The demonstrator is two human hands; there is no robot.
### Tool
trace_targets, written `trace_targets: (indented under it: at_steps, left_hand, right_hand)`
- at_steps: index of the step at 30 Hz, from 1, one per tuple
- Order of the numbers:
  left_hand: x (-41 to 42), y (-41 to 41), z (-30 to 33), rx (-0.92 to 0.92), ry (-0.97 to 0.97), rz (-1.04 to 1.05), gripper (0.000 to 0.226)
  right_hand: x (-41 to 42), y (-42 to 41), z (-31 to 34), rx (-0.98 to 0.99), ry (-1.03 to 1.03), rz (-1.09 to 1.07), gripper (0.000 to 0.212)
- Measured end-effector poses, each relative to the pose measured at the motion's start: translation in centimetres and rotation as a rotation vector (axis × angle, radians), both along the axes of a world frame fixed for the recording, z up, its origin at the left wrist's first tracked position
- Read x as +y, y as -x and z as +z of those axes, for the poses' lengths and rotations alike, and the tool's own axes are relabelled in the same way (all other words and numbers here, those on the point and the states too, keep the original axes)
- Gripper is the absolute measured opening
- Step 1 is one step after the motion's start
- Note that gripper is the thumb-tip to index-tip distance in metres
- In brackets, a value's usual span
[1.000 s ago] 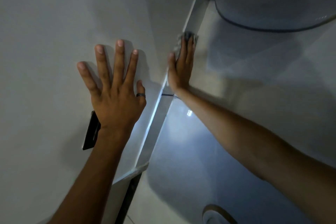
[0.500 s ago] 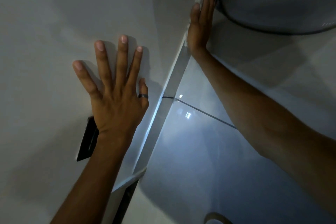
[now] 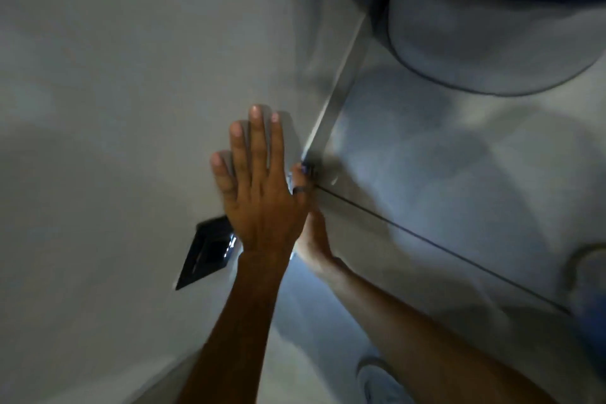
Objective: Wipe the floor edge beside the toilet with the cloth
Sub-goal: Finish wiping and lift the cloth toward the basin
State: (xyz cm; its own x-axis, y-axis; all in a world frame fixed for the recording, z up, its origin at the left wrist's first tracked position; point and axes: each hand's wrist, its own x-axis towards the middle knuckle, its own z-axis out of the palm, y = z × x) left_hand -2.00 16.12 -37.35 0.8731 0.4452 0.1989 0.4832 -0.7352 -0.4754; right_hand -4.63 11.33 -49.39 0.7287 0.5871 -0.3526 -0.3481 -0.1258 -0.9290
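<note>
Cloth can't be made out; only a tiny dark bit shows by the left thumb, prob. hidden under the right hand (image 3: pixel 314 239), which lies along the floor edge (image 3: pixel 331 108) where wall (image 3: pixel 131 75) meets floor (image 3: pixel 426 174). Its grip can't be told, mostly covered by the left hand (image 3: pixel 259 187), flat on wall, fingers released. Toilet (image 3: pixel 492 43) sits top right, cut off. Dark plate (image 3: pixel 206 252) on wall. Dim, blurry.

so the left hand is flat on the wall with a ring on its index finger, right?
Not quite: the head view shows the left hand flat on the wall, but the ring is on its thumb, not the index finger.
</note>
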Motion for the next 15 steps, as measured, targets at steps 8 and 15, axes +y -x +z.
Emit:
trace_targets:
  at_steps: [8, 15]
  left_hand:
    - [-5.2, -1.0, 8.1, -0.072, 0.599, 0.182, 0.075]
    - [-10.6, -5.1, 17.8, -0.2, 0.714, 0.109, 0.072]
  right_hand:
    - [-15.8, -14.5, 14.6, 0.058, 0.335, 0.324, 0.057]
    - [-19.6, -29.9, 29.1, -0.351, 0.35, 0.162, 0.036]
